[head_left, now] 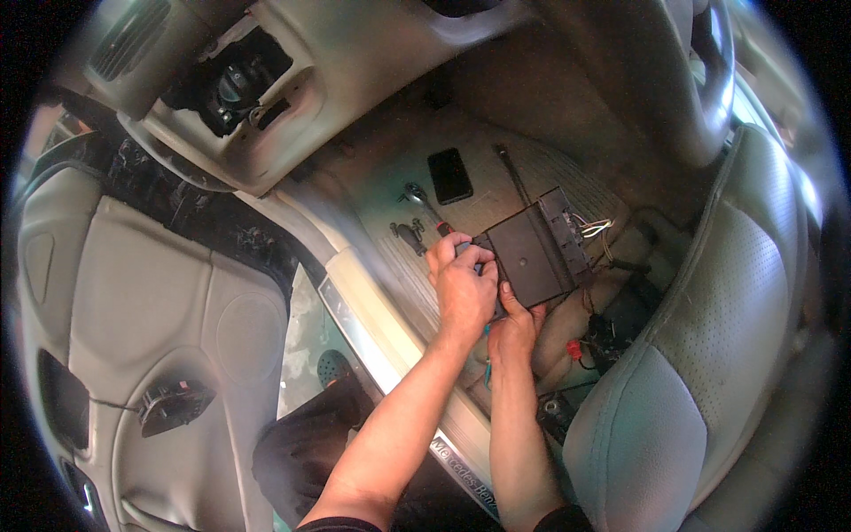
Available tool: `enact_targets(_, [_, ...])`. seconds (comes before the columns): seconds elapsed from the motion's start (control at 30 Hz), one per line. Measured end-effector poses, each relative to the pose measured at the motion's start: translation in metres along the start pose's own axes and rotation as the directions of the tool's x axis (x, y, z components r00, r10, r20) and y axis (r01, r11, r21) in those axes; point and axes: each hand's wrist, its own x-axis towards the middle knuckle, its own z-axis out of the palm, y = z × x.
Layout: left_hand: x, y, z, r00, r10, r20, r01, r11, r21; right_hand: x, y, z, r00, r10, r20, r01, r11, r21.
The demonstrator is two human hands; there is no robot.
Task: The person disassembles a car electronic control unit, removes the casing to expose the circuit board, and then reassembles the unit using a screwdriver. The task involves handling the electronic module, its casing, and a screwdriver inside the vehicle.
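A flat black box-shaped module (526, 262) lies tilted over the car's footwell, with white wires (592, 226) running into its far right end. My right hand (514, 333) grips its near edge from below, the thumb against the side. At its left edge my left hand (463, 288) is closed, fingers curled and pinched. A bit of something greyish shows among those fingers, too hidden to name. Just beyond my left hand lies a ratchet wrench (423, 202) with a red and black handle. A small black part (408, 236) rests beside it.
A black phone (450, 176) and a long dark bar (511, 170) lie on the ribbed floor mat (483, 146). The seat (647, 434) stands at right, with a red connector (574, 349) near it. The door sill (372, 332) and open door (151, 301) are at left.
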Motion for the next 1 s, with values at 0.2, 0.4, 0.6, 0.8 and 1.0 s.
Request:
enact_targets(0.2, [0.009, -0.002, -0.007, 0.997, 0.047, 0.063, -0.048, 0.999, 0.02, 0.002, 0.005, 0.0, 1.0, -0.004, 0.008, 0.004, 1.0, 0.019])
enact_targets(0.4, [0.015, -0.001, -0.015, 0.99, 0.033, 0.14, -0.045, 0.996, 0.083, 0.001, 0.006, 0.001, 1.0, 0.013, 0.0, -0.013, 1.0, 0.006])
enact_targets(0.6, [0.01, 0.002, -0.015, 0.989, 0.105, 0.1, -0.116, 0.987, 0.109, 0.0, 0.002, 0.003, 0.999, 0.038, -0.013, -0.038, 0.999, 0.01])
enact_targets(0.8, [0.009, 0.004, -0.015, 0.993, 0.096, 0.073, -0.104, 0.988, 0.115, 0.0, 0.005, 0.001, 1.0, 0.012, 0.021, -0.012, 1.0, 0.017])
enact_targets(1.0, [0.009, 0.003, -0.012, 0.993, 0.077, 0.085, -0.084, 0.993, 0.088, 0.002, 0.005, 0.0, 1.0, 0.015, 0.018, -0.015, 1.0, 0.024])
